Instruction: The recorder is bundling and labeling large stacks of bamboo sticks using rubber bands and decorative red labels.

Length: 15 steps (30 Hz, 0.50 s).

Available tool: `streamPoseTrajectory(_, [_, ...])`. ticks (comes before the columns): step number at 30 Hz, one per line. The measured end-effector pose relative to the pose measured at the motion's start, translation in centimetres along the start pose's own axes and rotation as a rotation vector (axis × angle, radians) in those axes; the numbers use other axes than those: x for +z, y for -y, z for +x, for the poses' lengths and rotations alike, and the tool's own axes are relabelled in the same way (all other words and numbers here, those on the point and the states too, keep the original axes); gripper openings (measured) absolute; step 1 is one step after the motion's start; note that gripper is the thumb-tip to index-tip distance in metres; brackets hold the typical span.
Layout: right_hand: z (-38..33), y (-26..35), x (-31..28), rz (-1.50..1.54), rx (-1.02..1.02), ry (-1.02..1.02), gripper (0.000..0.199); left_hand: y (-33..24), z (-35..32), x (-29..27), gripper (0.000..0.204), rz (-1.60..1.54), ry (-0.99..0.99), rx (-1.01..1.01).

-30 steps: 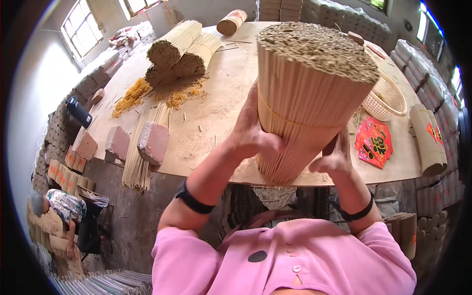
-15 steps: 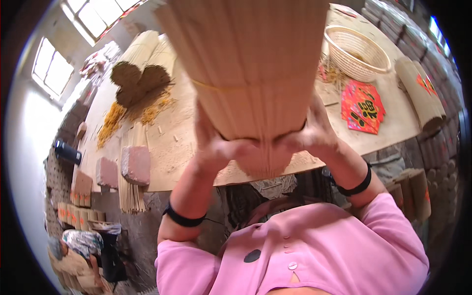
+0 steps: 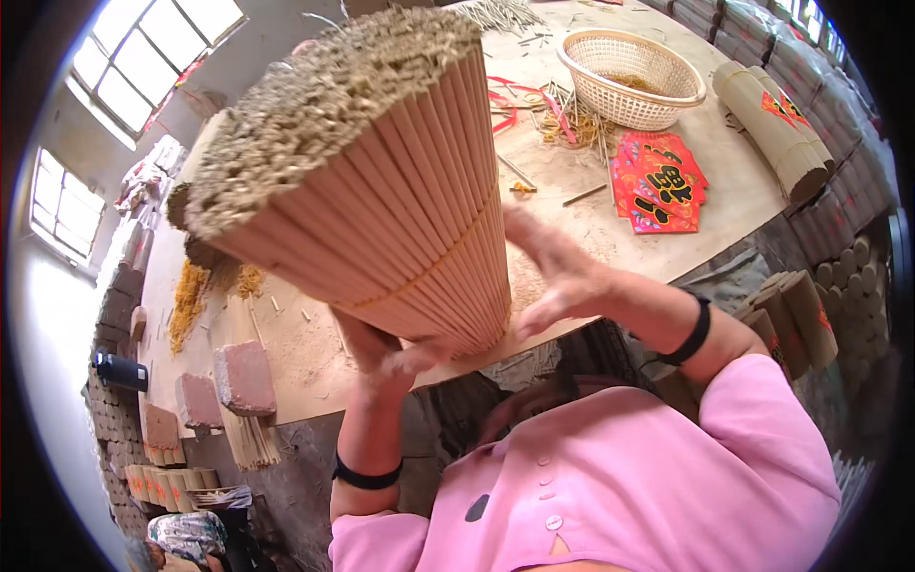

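Note:
A large bundle of incense sticks [image 3: 429,200] stands upright in front of me, tilted a little to the left, its rough brown ends on top. A thin yellow rubber band [image 3: 419,286] circles it. My left hand [image 3: 386,355] grips the lower left side of the bundle, with some fingers hidden behind it. To the right, my right hand [image 3: 560,276] is off the bundle, fingers apart and empty. The bundle's foot is low over the near edge of the wooden table [image 3: 315,381]; whether it rests there, I cannot tell.
Left on the table are yellow rubber bands [image 3: 186,305] and reddish bricks [image 3: 245,378] weighing down sticks. To the right lie a woven basket [image 3: 629,81], red printed cards [image 3: 658,186] and wrapped bundles [image 3: 777,129]. A person [image 3: 191,536] is at lower left.
Both hands held the raised bundle before. It has come upright and shifted left, its rough top now in sight. My right hand has let go and moved right.

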State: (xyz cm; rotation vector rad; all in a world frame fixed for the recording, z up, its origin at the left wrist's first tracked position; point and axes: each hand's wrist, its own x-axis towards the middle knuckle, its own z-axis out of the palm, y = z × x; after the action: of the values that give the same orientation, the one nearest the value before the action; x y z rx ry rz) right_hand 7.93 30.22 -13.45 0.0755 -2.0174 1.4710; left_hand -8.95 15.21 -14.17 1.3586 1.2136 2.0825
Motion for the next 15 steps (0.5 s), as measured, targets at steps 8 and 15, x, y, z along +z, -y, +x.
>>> streamPoseTrajectory(8, [2.0, -5.3, -12.3, -0.742, 0.523, -0.154, 0.038, 2.7, -4.2, -4.4, 0.069, 0.428, -0.269, 0.11])
streamPoseTrajectory(15, [3.8, -10.6, -9.1, -1.158, 0.442, 0.011, 0.016, 1.3, -5.8, -1.9, 0.062, 0.269, -0.327, 0.098])
